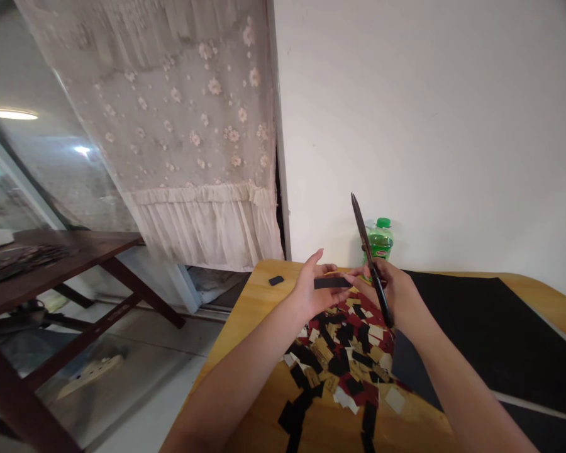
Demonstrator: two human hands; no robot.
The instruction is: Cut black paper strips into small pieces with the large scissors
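Black strip (pixel 331 283), left hand (pixel 310 292), scissors (pixel 372 264), table edge (pixel 268 262)

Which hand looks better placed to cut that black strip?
Probably the right hand: it grips the long scissors, while the left hand is busy holding the black strip.

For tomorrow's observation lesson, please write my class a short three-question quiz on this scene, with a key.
1. What is the left hand holding?
2. True or false: the right hand holds scissors with the blade tips pointing up.
3. Which stands beyond the cut paper scraps on the wooden table: a green plastic bottle or a cup?

Key: 1. A black paper strip. 2. True. 3. The green plastic bottle.
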